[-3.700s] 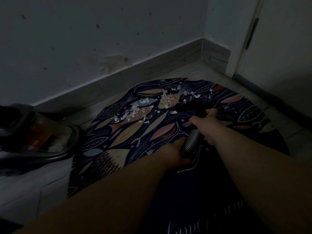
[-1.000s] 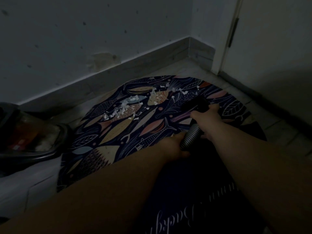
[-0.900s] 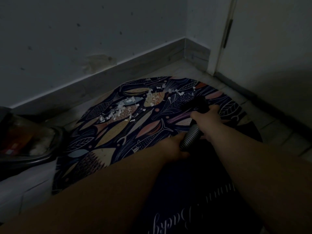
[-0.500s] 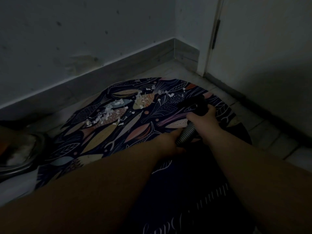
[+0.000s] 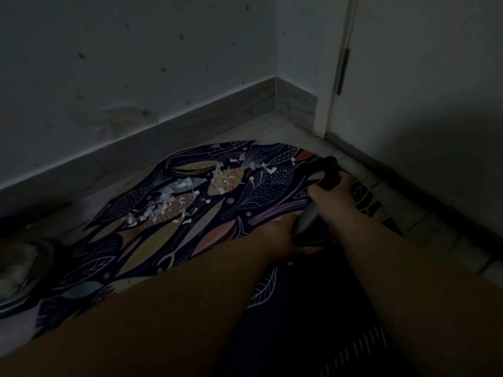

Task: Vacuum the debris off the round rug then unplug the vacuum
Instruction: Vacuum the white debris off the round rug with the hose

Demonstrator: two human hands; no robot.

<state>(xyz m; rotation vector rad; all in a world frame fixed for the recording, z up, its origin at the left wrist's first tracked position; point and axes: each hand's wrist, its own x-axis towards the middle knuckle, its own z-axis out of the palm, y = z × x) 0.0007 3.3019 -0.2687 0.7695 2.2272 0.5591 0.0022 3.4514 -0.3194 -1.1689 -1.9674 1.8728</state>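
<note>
Dimly, nozzle (image 5: 328, 170) at right rug (image 5: 190, 227) edge, hands (image 5: 283, 235) (image 5: 333, 198) gripping hose (image 5: 306, 223)

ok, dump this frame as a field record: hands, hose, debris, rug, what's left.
rug: round, dark, fish print, flat on the floor
debris: white scraps in two patches on the rug's far side
right hand: grips the black nozzle where it meets the hose
left hand: holds the ribbed grey hose lower down
nozzle position: at the rug's far right edge, apart from the debris
vacuum body: left edge of view, partly cut off
status: debris not yet cleared
</note>
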